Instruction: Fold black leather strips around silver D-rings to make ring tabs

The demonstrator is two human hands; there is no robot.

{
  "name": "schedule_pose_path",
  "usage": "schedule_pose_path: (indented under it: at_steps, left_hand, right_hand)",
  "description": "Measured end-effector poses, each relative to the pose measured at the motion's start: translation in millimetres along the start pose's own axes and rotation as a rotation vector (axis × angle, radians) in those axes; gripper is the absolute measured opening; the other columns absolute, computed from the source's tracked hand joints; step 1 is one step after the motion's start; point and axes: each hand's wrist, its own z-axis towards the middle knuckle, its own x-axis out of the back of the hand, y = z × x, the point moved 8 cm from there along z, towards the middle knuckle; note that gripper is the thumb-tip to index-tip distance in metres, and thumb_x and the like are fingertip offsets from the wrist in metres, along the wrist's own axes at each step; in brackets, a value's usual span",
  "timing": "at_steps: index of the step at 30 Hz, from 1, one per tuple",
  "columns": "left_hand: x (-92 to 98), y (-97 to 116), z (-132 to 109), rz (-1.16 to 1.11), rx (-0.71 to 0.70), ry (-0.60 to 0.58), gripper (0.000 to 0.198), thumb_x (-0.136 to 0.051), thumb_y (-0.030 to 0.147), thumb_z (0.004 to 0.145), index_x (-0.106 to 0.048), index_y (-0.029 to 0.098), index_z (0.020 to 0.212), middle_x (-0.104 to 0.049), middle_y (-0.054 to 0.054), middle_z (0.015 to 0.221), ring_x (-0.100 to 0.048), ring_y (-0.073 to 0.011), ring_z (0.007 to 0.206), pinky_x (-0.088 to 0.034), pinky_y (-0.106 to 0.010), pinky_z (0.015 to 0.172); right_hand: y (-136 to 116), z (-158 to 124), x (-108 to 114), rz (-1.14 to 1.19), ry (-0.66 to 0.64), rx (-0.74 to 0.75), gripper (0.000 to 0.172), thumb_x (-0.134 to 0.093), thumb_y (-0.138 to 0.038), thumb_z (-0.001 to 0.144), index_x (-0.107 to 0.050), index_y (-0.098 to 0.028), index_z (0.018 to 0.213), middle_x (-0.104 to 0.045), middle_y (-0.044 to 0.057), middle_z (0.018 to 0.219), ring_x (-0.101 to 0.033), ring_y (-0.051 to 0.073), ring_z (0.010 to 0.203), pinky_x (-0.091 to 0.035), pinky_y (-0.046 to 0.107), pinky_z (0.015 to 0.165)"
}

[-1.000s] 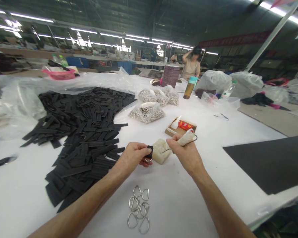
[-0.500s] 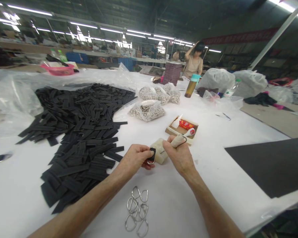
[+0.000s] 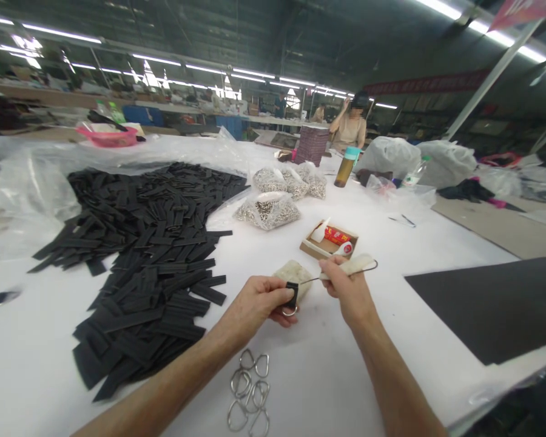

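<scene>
My left hand [image 3: 266,298] pinches a short black strap [image 3: 292,294] folded through a metal D-ring [image 3: 290,311], which hangs at its lower end. In my right hand [image 3: 346,285] is an awl-like tool [image 3: 357,265] with a pale handle, a thin metal shaft toward the strap and a wire hook at the rear. The shaft's tip is at or close to the strap's upper edge; contact is unclear. Behind the left fingers lies a pale, yellowish block [image 3: 295,271], partly hidden. Several loose D-rings [image 3: 249,388] lie on the table below my hands.
A large heap of black straps [image 3: 155,243] covers the left side. Clear bags of metal rings [image 3: 267,210] stand behind my hands. A small cardboard box [image 3: 330,240] holds a red package and white bottles. Farther back are a tea-coloured bottle [image 3: 347,167] and a person [image 3: 350,124].
My right hand has drawn the tool rightward from over the block, exposing its thin shaft. My left hand, with the strap and D-ring, has shifted slightly right and down, in front of the block.
</scene>
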Motion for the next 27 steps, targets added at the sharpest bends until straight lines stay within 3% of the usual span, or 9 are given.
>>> schedule_pose_path:
  at_steps: [5,10,19,27]
  left_hand:
    - [-25.6,1,-10,-0.039,-0.024,-0.092,0.025,-0.064,0.034,0.066,-0.062,0.009,0.066,-0.062,-0.004,0.063,-0.062,-0.0148,0.056,-0.05,-0.025,0.054]
    - [-44.5,0,-20,-0.021,-0.007,-0.139,0.024,-0.064,0.033,0.066,-0.062,0.009,0.066,-0.063,-0.006,0.065,-0.062,-0.0155,0.055,-0.05,-0.026,0.055]
    - [-63.9,-3,-32,-0.054,-0.028,-0.26,0.025,-0.064,0.033,0.069,-0.064,0.008,0.07,-0.064,-0.007,0.069,-0.062,-0.0148,0.057,-0.051,-0.024,0.056]
    - [-66.4,0,-36,-0.079,-0.029,-0.291,0.023,-0.064,0.031,0.069,-0.065,0.008,0.071,-0.065,-0.008,0.071,-0.062,-0.0151,0.058,-0.051,-0.025,0.057]
  right_hand:
    - [-7,-20,33,0.246,0.056,-0.004,0.028,-0.052,-0.038,0.078,-0.04,-0.019,0.061,-0.036,-0.007,0.052,-0.019,0.004,0.04,-0.012,0.022,0.04]
    - [-12,-52,36,0.56,-0.036,-0.027,0.027,-0.057,-0.031,0.078,-0.041,-0.017,0.061,-0.042,-0.006,0.053,-0.019,0.003,0.04,-0.011,0.022,0.042]
    - [-22,-80,34,0.62,-0.009,-0.01,0.028,-0.056,-0.027,0.079,-0.038,-0.017,0.061,-0.038,-0.006,0.054,-0.019,0.004,0.042,-0.011,0.023,0.045]
    - [-25,-85,36,0.575,-0.008,0.001,0.029,-0.056,-0.03,0.078,-0.036,-0.019,0.06,-0.034,-0.007,0.05,-0.016,0.005,0.043,-0.012,0.024,0.045]
